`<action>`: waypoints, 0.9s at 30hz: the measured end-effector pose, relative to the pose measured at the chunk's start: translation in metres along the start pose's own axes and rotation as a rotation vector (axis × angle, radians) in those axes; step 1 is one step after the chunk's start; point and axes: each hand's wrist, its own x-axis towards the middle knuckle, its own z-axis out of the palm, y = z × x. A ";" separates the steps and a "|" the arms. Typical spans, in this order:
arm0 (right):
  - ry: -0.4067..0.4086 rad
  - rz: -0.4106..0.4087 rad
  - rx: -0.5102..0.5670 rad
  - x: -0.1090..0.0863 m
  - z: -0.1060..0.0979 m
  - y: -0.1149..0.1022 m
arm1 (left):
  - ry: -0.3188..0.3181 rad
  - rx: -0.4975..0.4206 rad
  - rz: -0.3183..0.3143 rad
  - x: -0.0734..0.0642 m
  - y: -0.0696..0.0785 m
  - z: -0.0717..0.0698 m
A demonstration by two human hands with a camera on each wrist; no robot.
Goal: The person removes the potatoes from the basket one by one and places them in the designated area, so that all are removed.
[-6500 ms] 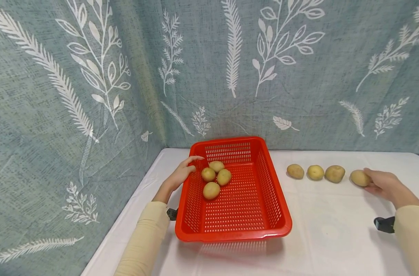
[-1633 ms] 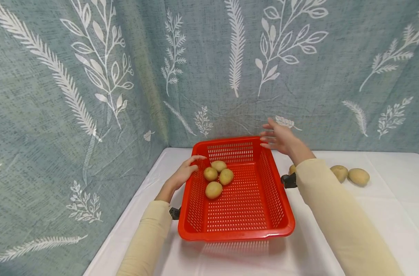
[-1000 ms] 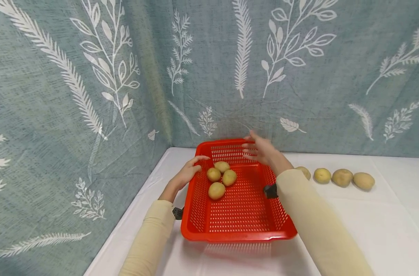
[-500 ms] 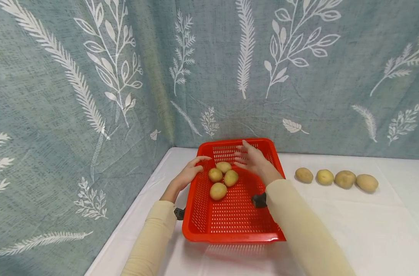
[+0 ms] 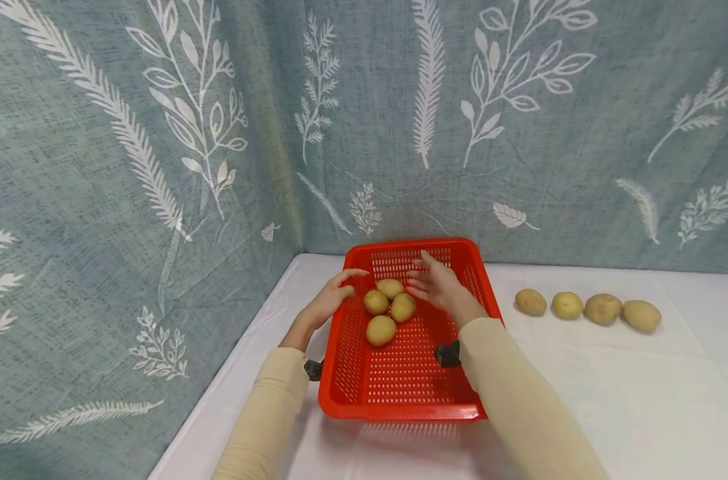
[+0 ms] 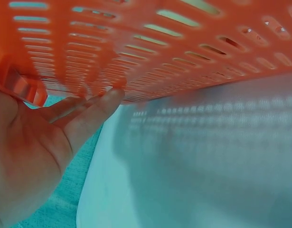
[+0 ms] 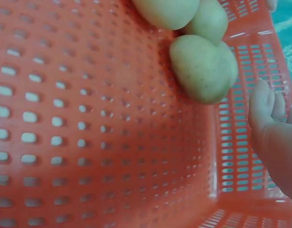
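Note:
My left hand [image 5: 325,305] grips the left rim of a red perforated plastic basket [image 5: 423,412]. Its thumb and a finger reach over the rim in the head view; other fingers lie under the rim against the outer wall in the left wrist view. Relaxed and holding nothing, my right hand [image 5: 439,283] hangs over the back right part of the basket, fingers pointing left. Several potatoes cluster at the basket's left side, among them a front potato [image 5: 381,330] and a right potato [image 5: 403,307]. The right wrist view shows a spotted potato [image 7: 201,69] left of the fingers.
Right of the basket, several more potatoes lie in a row on the white-covered table [image 5: 586,380]: a leftmost one [image 5: 530,302], a yellow one [image 5: 567,305], a larger one [image 5: 602,309] and a far right one [image 5: 641,315]. A patterned curtain [image 5: 388,133] encloses the back and left.
My right hand let go of the rightmost potato, now standing closer to its row, and swung left over the basket, almost stopping in the last half second. My left hand kept its place.

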 end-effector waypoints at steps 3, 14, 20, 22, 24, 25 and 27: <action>0.025 -0.001 -0.050 0.001 -0.003 0.003 | 0.006 -0.003 0.004 0.000 0.000 -0.001; 0.029 0.007 -0.433 0.008 -0.008 0.016 | 0.000 -0.006 -0.008 0.000 -0.002 0.000; 0.003 0.071 -0.592 0.004 -0.006 0.017 | 0.002 -0.019 -0.008 0.000 -0.002 0.000; -0.026 0.092 -0.618 0.002 -0.004 0.017 | 0.004 -0.019 -0.007 0.000 -0.001 0.000; -0.042 0.100 -0.639 0.001 -0.003 0.017 | 0.006 -0.018 -0.009 0.000 -0.001 0.000; -0.045 0.101 -0.649 0.000 -0.002 0.017 | 0.009 -0.017 -0.011 0.000 -0.001 0.000; -0.043 0.099 -0.664 -0.001 -0.001 0.018 | 0.013 -0.018 -0.018 0.000 -0.001 0.000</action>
